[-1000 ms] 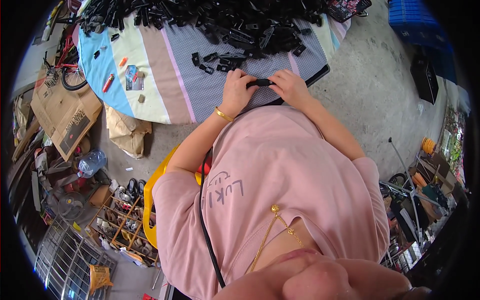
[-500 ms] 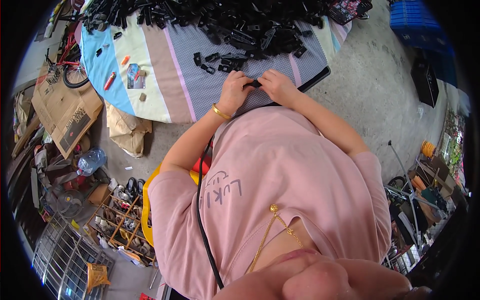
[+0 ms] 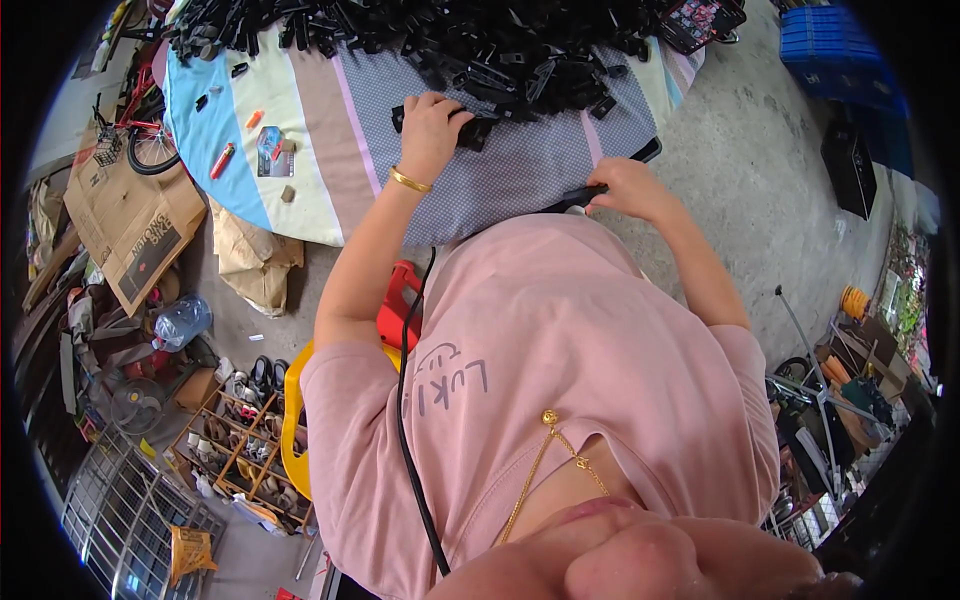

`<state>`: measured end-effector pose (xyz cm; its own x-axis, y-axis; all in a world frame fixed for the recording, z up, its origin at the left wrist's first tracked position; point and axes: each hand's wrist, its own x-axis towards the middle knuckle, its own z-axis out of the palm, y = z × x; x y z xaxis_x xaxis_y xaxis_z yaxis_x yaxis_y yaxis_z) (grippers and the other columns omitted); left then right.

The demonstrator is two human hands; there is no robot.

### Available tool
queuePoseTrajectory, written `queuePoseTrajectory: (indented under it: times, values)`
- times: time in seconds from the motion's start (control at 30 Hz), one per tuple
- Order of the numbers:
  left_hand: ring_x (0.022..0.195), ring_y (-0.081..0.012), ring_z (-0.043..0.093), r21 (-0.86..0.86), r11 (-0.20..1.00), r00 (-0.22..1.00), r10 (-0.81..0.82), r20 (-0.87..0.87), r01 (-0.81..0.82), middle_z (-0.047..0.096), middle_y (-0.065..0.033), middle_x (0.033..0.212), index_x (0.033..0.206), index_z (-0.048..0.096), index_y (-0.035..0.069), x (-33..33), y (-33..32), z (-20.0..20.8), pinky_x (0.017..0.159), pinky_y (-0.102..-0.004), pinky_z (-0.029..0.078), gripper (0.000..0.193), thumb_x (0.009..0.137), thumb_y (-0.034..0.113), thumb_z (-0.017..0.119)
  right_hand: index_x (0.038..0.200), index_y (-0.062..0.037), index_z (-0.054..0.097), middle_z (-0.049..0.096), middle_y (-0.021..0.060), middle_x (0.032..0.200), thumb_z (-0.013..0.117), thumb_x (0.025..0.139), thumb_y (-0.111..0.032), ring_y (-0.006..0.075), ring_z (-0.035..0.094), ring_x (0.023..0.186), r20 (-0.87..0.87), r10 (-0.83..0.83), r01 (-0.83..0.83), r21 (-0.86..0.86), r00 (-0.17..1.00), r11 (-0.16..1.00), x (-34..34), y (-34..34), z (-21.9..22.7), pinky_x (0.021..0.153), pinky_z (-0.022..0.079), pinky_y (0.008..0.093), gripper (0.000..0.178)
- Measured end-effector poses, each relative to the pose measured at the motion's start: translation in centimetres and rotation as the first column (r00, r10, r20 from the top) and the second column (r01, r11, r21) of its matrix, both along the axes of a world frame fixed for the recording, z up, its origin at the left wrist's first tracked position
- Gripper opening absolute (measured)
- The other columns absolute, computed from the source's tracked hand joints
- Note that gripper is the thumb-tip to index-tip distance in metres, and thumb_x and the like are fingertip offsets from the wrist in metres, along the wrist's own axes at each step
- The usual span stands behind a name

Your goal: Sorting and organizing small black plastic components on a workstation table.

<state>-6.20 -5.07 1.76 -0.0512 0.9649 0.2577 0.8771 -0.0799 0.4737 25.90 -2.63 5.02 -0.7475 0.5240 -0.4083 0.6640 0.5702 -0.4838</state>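
My left hand [image 3: 430, 137] reaches over a few loose black plastic pieces [image 3: 475, 135] that look like clips. Its thumb is apart from the fingers, and the fingertips are partly hidden among the pieces. At the near right edge of the table, my right hand [image 3: 628, 190] is closed on a slim black piece [image 3: 583, 196], low beside my shirt. A large heap of similar black pieces [image 3: 490, 50] covers the far side of the table, beyond both hands.
The striped cloth [image 3: 320, 150] covers the table. On its left lie a red lighter [image 3: 222, 160], an orange bit [image 3: 255, 118] and a card [image 3: 270, 150]. A black cable [image 3: 405, 430] runs down my front. Blue crates [image 3: 825, 45] stand at the far right.
My hands have parted from the black piece they held together. The left has moved forward and left to the loose pieces; the right has moved right and slightly nearer, to the table edge.
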Motion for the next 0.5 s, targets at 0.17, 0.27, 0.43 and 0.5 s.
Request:
queuePoseTrajectory:
  times: [0.17, 0.27, 0.43, 0.5]
  values:
    - [0.092, -0.0301, 0.052, -0.149, 0.986, 0.996, -0.071, 0.051, 0.078, 0.065, -0.0075, 0.090, 0.086, 0.069, 0.006, 0.3, -0.2, 1.0, 0.082, -0.0392, 0.044, 0.021, 0.069, 0.017, 0.075, 0.098, -0.0049, 0.065, 0.063, 0.0083, 0.101, 0.067, 0.076, -0.014, 0.0263, 0.060, 0.093, -0.395, -0.344, 0.455, 0.234, 0.852, 0.859, -0.5, 2.3, -2.0, 0.079, 0.049, 0.0350, 0.024]
    - [0.090, -0.0294, 0.052, -0.181, 0.978, 0.992, -0.090, 0.091, 0.105, 0.065, -0.0083, 0.090, 0.085, 0.068, 0.005, 0.7, -0.8, 1.5, 0.080, -0.0376, 0.043, 0.020, 0.069, 0.013, 0.076, 0.103, -0.0062, 0.065, 0.062, 0.0077, 0.104, 0.062, 0.080, -0.009, 0.0266, 0.058, 0.096, -0.336, -0.195, 0.373, 0.625, 0.922, 0.686, -1.1, 4.7, -3.0, 0.082, 0.049, 0.0344, 0.024]
    - [0.087, -0.0297, 0.053, 0.058, 0.989, 0.989, -0.141, 0.048, 0.138, 0.064, -0.0086, 0.089, 0.088, 0.065, 0.006, 1.8, -1.3, 1.5, 0.078, -0.0391, 0.043, 0.023, 0.068, 0.009, 0.075, 0.104, -0.0066, 0.065, 0.061, 0.0079, 0.105, 0.065, 0.078, -0.007, 0.0264, 0.058, 0.096, -0.351, -0.187, 0.365, 0.555, 0.917, 0.747, 0.2, 5.7, -4.0, 0.081, 0.049, 0.0350, 0.026]
    - [0.086, -0.0299, 0.053, 0.083, 0.987, 0.983, -0.147, 0.109, 0.138, 0.063, -0.0091, 0.088, 0.091, 0.064, 0.006, 2.8, -2.0, 1.9, 0.078, -0.0396, 0.044, 0.024, 0.069, 0.010, 0.074, 0.102, -0.0056, 0.066, 0.061, 0.0087, 0.101, 0.066, 0.077, -0.007, 0.0268, 0.058, 0.094, -0.443, -0.220, 0.450, 0.525, 0.869, 0.722, -0.4, 5.2, -3.1, 0.079, 0.049, 0.0356, 0.026]
